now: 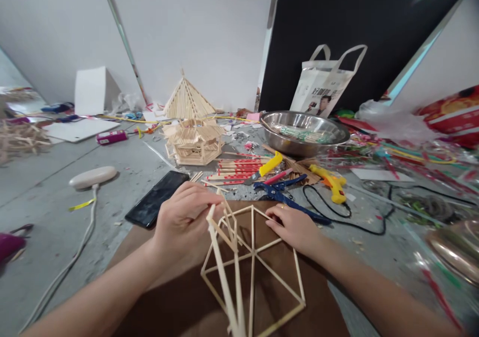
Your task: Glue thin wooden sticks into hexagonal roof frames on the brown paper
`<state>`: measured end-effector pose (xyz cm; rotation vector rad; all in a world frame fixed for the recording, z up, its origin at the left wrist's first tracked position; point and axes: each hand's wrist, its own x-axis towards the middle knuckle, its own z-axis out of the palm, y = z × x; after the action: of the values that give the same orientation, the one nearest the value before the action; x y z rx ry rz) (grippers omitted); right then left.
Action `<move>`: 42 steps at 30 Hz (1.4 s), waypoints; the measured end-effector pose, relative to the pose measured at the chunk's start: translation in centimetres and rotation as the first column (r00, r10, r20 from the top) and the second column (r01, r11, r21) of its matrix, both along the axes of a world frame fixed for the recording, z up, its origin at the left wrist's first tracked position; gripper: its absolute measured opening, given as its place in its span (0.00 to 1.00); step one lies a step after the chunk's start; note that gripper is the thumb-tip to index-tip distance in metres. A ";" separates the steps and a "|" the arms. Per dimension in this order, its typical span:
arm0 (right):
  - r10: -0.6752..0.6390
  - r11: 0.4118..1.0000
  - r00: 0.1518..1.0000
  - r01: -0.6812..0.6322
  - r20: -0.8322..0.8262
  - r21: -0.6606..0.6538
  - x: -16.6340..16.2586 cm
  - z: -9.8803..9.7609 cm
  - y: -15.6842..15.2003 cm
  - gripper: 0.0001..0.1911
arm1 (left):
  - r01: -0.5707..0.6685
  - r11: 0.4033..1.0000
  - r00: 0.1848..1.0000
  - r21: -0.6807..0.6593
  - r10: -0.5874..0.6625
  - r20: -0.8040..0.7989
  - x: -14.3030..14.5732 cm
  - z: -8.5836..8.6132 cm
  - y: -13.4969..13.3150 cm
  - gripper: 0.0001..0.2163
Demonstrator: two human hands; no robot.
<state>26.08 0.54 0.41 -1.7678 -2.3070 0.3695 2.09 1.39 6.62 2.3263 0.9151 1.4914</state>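
My left hand [183, 214] pinches the top end of a narrow frame of thin wooden sticks [221, 267], which stands tilted in front of me. Beneath and beside it lies a flat hexagonal stick frame [275, 269] with spokes meeting in the middle. My right hand [295, 227] has its fingers closed around the far right edge of this hexagon; the fingertips are partly hidden. Both frames are over a round brown board [168, 302]. Whether the narrow frame is joined to the hexagon I cannot tell.
Beyond the board stand a small stick house [196, 142] and a pointed stick roof [186, 97]. A phone [157, 197], red-tipped sticks [239, 169], a yellow utility knife [271, 163], blue pliers [279, 193], a yellow glue gun [331, 182] and a metal basin [305, 147] lie around.
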 end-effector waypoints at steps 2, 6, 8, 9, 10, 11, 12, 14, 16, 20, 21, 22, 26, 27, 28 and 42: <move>-0.007 1.000 1.000 0.007 -0.003 -0.002 -0.1 -0.2 0.0 0.10 | -0.020 0.999 0.999 -0.048 0.021 0.024 -0.2 -0.3 0.3 0.03; -0.034 0.999 0.999 0.036 -0.040 0.030 -0.3 -0.4 -0.2 0.11 | -0.087 0.981 0.992 -0.175 0.102 0.075 -0.7 -1.0 0.7 0.04; -0.058 0.997 0.997 0.061 -0.060 0.052 -0.6 -0.5 -0.3 0.12 | -0.128 0.964 0.983 -0.234 0.155 0.103 -0.6 -1.1 0.7 0.04; -0.070 0.995 0.996 0.074 -0.062 0.061 -0.7 -0.5 -0.3 0.12 | -0.141 0.955 0.977 -0.262 0.177 0.122 -0.5 -1.0 0.6 0.04; -0.081 0.994 0.995 0.085 -0.058 0.074 -0.8 -0.6 -0.4 0.12 | -0.145 0.946 0.971 -0.289 0.193 0.144 -0.3 -0.9 0.6 0.05; -0.091 0.991 0.994 0.097 -0.058 0.098 -0.9 -0.6 -0.5 0.12 | -0.137 0.939 0.966 -0.314 0.197 0.168 -0.1 -0.8 0.5 0.05; -0.098 0.986 0.993 0.106 -0.065 0.129 -1.0 -0.6 -0.5 0.12 | -0.123 0.934 0.961 -0.336 0.196 0.194 0.1 -0.7 0.3 0.05; -0.090 0.974 0.989 0.112 -0.116 0.197 -1.1 -0.5 -0.7 0.11 | -0.093 0.924 0.954 -0.371 0.190 0.232 0.6 -0.5 0.0 0.05; -0.069 0.971 0.973 0.116 -0.221 0.207 -1.2 -0.2 -0.8 0.12 | -0.068 0.914 0.949 -0.400 0.183 0.255 1.0 -0.6 -0.4 0.05; -0.061 0.997 0.867 0.071 -0.495 0.001 -1.5 0.7 -1.1 0.15 | 0.006 0.896 0.946 -0.444 0.140 0.294 1.4 -1.4 -1.1 0.07; -0.072 0.997 0.827 0.042 -0.557 -0.068 -1.6 0.8 -1.2 0.16 | 0.022 0.894 0.945 -0.448 0.127 0.300 1.5 -1.6 -1.3 0.07; -0.090 0.991 0.788 0.012 -0.609 -0.132 -1.7 1.0 -1.3 0.17 | 0.033 0.892 0.944 -0.451 0.120 0.307 1.6 -1.9 -1.4 0.07; -0.203 0.937 0.665 -0.080 -0.718 -0.339 -2.1 1.4 -1.5 0.19 | 0.075 0.876 0.931 -0.477 0.109 0.348 2.0 -2.4 -1.9 0.08; -0.228 0.921 0.648 -0.099 -0.727 -0.377 -2.2 1.5 -1.6 0.18 | 0.093 0.869 0.926 -0.487 0.104 0.362 2.2 -2.5 -1.9 0.08; -0.247 0.907 0.636 -0.113 -0.731 -0.405 -2.2 1.6 -1.6 0.18 | 0.109 0.861 0.923 -0.497 0.098 0.373 2.3 -2.5 -1.9 0.08; -0.139 0.972 0.926 0.060 -0.350 -0.227 0.5 1.9 -0.7 0.15 | 0.194 0.908 0.837 -0.371 -0.351 -0.420 -0.3 -4.7 2.5 0.14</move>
<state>26.60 -0.13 2.29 -1.7235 -1.9676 0.8758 1.79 3.93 1.88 2.4808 0.7971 0.6034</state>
